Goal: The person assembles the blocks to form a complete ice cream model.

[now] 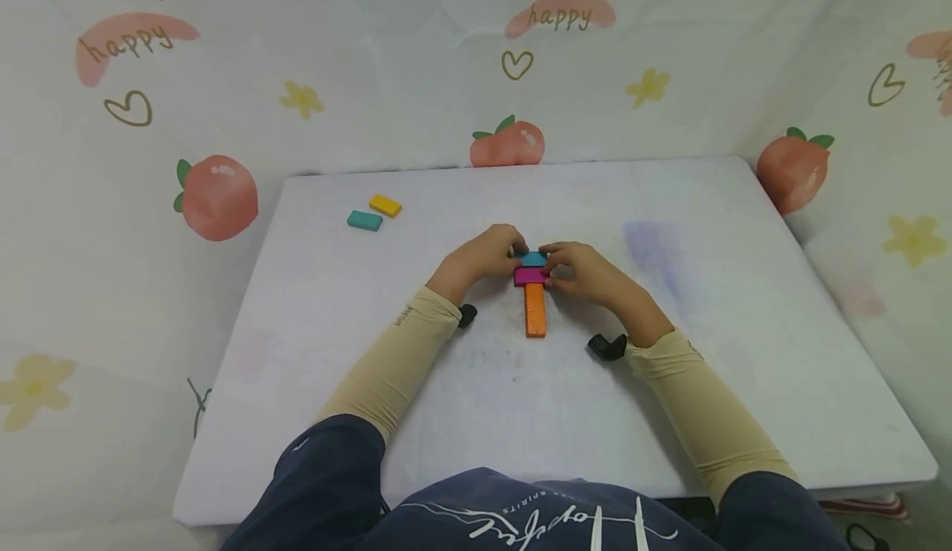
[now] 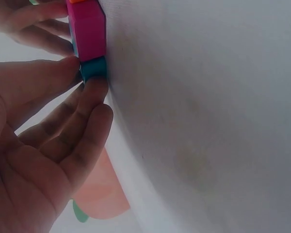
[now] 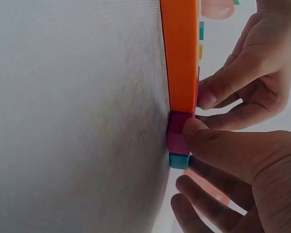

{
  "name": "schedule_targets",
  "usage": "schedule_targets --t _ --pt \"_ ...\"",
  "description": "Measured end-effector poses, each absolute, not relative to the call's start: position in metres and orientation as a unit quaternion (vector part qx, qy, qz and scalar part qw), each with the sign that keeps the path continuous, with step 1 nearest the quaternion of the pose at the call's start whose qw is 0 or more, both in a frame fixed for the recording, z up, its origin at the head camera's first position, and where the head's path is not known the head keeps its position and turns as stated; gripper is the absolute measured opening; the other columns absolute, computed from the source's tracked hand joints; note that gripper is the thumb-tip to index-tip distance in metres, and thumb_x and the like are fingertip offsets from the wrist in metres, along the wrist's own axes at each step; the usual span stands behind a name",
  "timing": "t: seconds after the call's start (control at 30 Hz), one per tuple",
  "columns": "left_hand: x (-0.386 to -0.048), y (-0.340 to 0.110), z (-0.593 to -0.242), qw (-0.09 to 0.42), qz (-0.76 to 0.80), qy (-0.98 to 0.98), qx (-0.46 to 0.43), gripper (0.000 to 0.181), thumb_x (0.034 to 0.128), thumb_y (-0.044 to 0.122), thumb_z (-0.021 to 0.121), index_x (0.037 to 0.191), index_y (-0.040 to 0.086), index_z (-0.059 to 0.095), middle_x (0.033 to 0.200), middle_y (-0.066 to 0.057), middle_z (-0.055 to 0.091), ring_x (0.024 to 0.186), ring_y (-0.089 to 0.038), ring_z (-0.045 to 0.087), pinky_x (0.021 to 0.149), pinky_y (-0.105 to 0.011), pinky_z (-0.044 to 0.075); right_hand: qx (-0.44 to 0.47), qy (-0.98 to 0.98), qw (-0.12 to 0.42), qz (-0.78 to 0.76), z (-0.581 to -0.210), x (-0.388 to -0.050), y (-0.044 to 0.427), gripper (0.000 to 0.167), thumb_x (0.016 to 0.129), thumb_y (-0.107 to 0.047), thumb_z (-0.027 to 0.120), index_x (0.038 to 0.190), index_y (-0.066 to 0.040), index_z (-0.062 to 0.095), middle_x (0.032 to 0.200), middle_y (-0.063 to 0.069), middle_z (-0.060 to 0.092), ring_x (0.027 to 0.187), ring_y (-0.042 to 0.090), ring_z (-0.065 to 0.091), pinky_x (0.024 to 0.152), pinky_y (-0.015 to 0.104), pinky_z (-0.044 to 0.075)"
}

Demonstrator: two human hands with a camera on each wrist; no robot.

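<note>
Pinching small bright blocks at their ends, two bare hands meet over a short row on the white table (image 1: 312, 328).
Nearest lies the orange block (image 1: 535, 311), long, smooth and straight-edged, pointing toward the person; it looks light and stiff, best taken by its long sides. Across its far end sits the magenta block (image 1: 529, 276), glossy with bevelled edges and probably a little slippery; the right hand (image 1: 585, 272) pinches its right end, thumb against it, a fingertip reaching the blue block (image 1: 533, 259) just beyond. The left hand (image 1: 485, 255) has thumb and fingers closed on that blue block's left end, a sound hold for something so slim and seemingly hard to break. Farther off, to the left, lie a teal block (image 1: 364, 220) and a yellow block (image 1: 385, 205).
</note>
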State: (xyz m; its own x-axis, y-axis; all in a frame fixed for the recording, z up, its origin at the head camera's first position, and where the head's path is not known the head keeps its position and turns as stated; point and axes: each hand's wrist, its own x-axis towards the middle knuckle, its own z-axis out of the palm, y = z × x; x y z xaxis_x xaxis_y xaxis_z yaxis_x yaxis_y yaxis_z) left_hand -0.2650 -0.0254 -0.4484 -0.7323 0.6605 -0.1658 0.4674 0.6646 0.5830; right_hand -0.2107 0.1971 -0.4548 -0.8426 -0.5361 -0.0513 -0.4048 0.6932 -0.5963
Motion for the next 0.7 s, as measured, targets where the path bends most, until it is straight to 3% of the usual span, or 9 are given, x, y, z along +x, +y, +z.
schedule_targets --t 0.7 --pt "-0.2609 -0.0325 -0.4471 0.196 0.279 0.89 0.302 0.032 0.1024 0.005 0.063 0.133 -0.004 0.069 0.132 -0.016 0.07 0.118 -0.029 0.066 0.11 -0.04 0.054 -0.266 0.913 0.099 -0.294 -0.4549 -0.2086 0.1959 0.013 0.095 -0.002 0.075 0.107 0.002 0.078 0.146 0.026 0.063 0.137 0.044 0.059 0.116 0.058 0.047"
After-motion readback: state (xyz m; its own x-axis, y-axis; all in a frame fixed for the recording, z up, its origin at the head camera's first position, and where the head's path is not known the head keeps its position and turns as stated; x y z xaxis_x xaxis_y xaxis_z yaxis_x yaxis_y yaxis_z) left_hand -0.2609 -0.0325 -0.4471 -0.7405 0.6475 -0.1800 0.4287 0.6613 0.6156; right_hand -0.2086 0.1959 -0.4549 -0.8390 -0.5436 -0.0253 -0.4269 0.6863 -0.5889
